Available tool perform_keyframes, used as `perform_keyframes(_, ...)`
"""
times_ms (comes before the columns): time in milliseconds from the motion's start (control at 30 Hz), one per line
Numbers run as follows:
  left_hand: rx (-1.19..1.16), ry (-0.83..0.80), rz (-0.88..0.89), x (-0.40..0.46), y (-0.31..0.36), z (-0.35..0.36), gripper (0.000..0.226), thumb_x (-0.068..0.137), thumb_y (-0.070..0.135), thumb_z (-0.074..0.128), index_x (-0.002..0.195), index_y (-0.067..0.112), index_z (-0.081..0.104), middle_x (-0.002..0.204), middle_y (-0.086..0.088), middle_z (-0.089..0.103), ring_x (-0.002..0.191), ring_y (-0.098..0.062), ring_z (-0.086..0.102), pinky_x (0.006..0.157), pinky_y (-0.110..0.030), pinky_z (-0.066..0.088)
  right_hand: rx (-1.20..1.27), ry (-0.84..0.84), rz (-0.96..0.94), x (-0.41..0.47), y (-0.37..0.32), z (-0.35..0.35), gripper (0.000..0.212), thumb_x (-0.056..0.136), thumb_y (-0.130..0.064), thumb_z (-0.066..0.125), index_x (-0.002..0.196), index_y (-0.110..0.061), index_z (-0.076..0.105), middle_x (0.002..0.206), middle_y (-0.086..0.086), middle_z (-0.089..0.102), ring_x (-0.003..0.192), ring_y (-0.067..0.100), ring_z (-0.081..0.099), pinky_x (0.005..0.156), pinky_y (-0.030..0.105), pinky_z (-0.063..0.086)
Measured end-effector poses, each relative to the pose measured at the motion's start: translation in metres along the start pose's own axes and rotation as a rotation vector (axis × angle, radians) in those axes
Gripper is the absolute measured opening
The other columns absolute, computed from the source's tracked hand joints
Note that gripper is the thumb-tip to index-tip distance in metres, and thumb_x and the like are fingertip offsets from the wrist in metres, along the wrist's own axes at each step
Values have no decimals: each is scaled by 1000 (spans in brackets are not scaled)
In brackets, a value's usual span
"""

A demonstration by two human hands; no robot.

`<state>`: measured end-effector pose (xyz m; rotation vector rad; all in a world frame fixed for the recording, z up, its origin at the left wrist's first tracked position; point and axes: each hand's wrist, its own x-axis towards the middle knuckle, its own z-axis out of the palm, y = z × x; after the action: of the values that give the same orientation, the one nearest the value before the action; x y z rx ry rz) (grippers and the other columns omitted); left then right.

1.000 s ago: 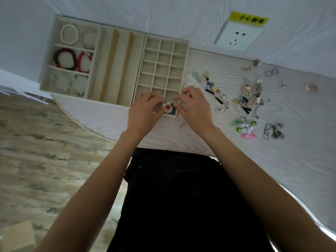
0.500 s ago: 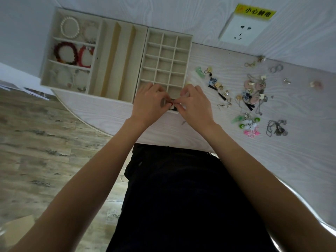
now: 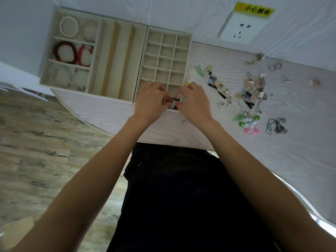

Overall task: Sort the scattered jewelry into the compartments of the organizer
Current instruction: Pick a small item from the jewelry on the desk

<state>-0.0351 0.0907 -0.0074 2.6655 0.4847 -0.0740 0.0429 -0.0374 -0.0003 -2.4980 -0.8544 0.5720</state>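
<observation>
A beige grid organizer point(image 3: 189, 51) with small square compartments stands on the pale table. My left hand point(image 3: 151, 100) and my right hand point(image 3: 194, 100) meet over its near edge. Both pinch a small white flower earring point(image 3: 171, 102) at the front row; most of it is hidden by my fingers. Scattered earrings point(image 3: 217, 84) lie just right of the organizer. A larger tangle of jewelry point(image 3: 253, 90) lies further right, with green and pink pieces point(image 3: 248, 123) and a silver chain point(image 3: 276, 125) nearer me.
A second beige tray point(image 3: 94, 88) on the left holds white and red bracelets point(image 3: 67, 51) and long slots. A white wall socket point(image 3: 241, 28) with a yellow label sits behind the table. The table's curved edge point(image 3: 101, 122) runs in front of my dark clothing.
The earring's white petals and red centre showed between my fingers a second ago. My hands have closed together over it at the organizer's front row, hiding most of it.
</observation>
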Motion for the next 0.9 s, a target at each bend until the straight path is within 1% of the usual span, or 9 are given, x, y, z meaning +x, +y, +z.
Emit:
perform_keyframes(67,-20,42,-20,-2,2,1,12,76,27,75,81,17,77,92,-3,64,93,-26,54,75,-33,40,57,25,2,-5,6,-2,14,86,-15,59,98,-15,65,103,6,53,96,20,48,71,24,33)
perform_keyframes(167,-52,36,-74,-2,7,-2,12,77,29,74,83,19,76,94,-1,64,96,-22,53,75,-25,33,89,85,-48,-14,13,-3,18,85,-10,56,99,-14,68,103,7,57,98,23,51,77,25,37)
perform_keyframes(233,-64,18,-82,-1,7,-4,14,78,31,72,86,20,75,97,-1,63,100,-21,51,77,-22,30,79,82,-71,-18,16,-3,20,86,-9,55,101,-13,68,107,7,58,102,23,51,81,25,37)
perform_keyframes(333,-125,15,-81,-5,2,-6,15,79,30,71,88,18,73,98,-2,62,102,-21,51,78,-25,33,1,85,-132,-21,17,-1,23,86,-8,55,104,-14,68,111,7,58,103,24,50,85,30,39)
perform_keyframes(433,-157,78,-72,-17,-7,-5,11,79,23,72,87,16,71,93,-3,62,93,-24,54,78,-30,40,-80,133,-178,-21,18,0,22,84,-8,57,102,-15,70,107,8,60,95,26,53,78,33,43)
perform_keyframes(533,-134,115,-42,-25,-16,-1,11,78,18,71,89,16,70,92,-4,61,89,-25,54,77,-31,41,-150,155,-207,-18,17,3,20,83,-9,59,98,-14,72,102,11,61,90,30,55,72,38,47)
perform_keyframes(667,-102,170,38,-26,-16,3,11,84,20,64,91,18,72,92,-3,63,89,-24,55,77,-33,44,-186,120,-224,-14,14,6,20,83,-9,57,96,-12,72,103,14,60,91,33,54,71,40,47)
perform_keyframes(800,-10,165,143,-26,-14,6,26,85,22,51,91,24,75,95,-2,64,89,-27,55,74,-38,47,-188,108,-225,-14,14,6,22,84,-9,55,99,-12,71,104,14,59,92,33,53,72,40,47)
perform_keyframes(900,42,145,180,-27,-14,3,31,83,22,46,91,25,75,97,-3,63,89,-28,53,74,-38,45,-149,132,-220,-18,14,6,23,83,-7,56,101,-12,69,106,13,59,92,30,54,73,38,47)
